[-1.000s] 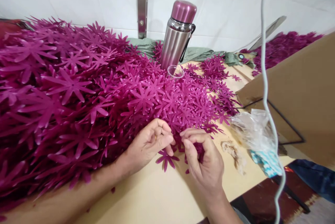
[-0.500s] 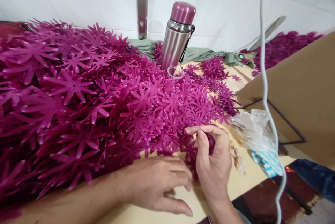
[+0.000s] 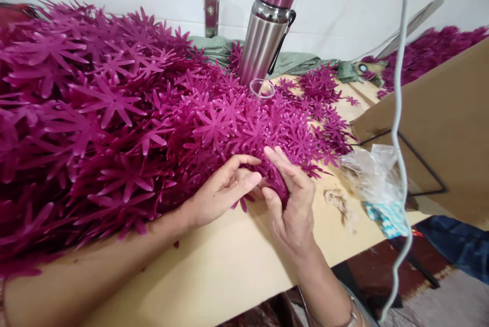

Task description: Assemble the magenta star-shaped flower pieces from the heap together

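A large heap of magenta artificial flower petals (image 3: 114, 103), star-shaped with narrow lobes, covers the left and middle of the table. At the heap's front edge, my right hand (image 3: 292, 199) curls around a dark magenta bundle of petals (image 3: 278, 182), its fingers folded over the far side. My left hand (image 3: 225, 184) is close beside that bundle. Its thumb and forefinger are apart, their tips by the petals; the other fingers are partly hidden behind the thumb. Whether its fingertips touch the bundle I cannot tell.
A steel thermos (image 3: 263, 36) with a purple lid stands behind the heap, a clear plastic cup (image 3: 262, 88) before it. At right are a cardboard box (image 3: 431, 118), a clear plastic bag (image 3: 376, 171), a blue-white cloth (image 3: 385, 219) and a hanging white cable (image 3: 399, 113).
My left hand has risen from the table and turned thumb-up, coming to the petals in my right hand. My right hand has moved left and slightly up. The camera view has shifted.
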The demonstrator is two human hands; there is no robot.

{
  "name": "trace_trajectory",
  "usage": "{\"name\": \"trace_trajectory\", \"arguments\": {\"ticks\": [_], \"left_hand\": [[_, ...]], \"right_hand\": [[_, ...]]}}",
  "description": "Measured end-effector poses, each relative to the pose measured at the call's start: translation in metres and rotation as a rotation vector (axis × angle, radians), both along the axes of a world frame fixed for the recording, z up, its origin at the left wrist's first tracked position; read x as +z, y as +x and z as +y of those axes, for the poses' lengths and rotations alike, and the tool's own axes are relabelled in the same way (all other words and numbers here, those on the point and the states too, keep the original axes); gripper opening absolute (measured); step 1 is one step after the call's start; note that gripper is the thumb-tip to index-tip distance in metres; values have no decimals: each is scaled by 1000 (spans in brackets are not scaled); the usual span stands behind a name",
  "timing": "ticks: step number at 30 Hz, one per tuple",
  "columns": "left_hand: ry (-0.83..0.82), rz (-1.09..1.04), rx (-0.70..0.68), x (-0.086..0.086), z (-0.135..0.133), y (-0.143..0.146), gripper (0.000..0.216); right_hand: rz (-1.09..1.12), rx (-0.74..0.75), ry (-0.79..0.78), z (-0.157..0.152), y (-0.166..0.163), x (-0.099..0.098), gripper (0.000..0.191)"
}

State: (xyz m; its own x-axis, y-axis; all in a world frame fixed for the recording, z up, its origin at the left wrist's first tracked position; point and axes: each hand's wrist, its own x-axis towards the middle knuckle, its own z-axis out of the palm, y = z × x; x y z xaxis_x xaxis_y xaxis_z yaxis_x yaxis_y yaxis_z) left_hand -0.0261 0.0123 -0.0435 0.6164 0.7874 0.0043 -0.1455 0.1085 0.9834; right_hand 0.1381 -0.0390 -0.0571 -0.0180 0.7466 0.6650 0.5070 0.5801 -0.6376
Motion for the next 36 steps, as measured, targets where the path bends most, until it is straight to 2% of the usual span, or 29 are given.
{"name": "trace_trajectory", "arguments": {"ticks": [4, 9, 11, 14, 16, 18, 27, 31, 36], "left_hand": [[14, 10, -83, 2, 2, -1, 34], [-5, 27, -11, 5, 3, 0, 35], [-21, 0, 37, 5, 2, 2, 35], [-76, -44, 73, 5, 2, 3, 33], [-96, -60, 55, 4, 2, 3, 33], [-89, -58, 37, 3, 2, 3, 33], [-44, -35, 28, -4, 0, 6, 23], [-71, -15, 20, -6, 0, 7, 23], [-71, -4, 20, -7, -1, 6, 27]], "right_hand": [[-59, 67, -61, 4, 3, -3, 64], [-149, -72, -21, 2, 6, 1, 75], [-128, -168, 34, 1, 6, 5, 70], [-153, -309, 87, -1, 6, 11, 43], [-198, -352, 70, -2, 6, 13, 26], [-212, -350, 50, -2, 6, 14, 18], [-200, -299, 5, -4, 8, 11, 9], [-168, -270, -5, -3, 7, 11, 9], [-66, -225, -128, -6, 5, 14, 13]]}}
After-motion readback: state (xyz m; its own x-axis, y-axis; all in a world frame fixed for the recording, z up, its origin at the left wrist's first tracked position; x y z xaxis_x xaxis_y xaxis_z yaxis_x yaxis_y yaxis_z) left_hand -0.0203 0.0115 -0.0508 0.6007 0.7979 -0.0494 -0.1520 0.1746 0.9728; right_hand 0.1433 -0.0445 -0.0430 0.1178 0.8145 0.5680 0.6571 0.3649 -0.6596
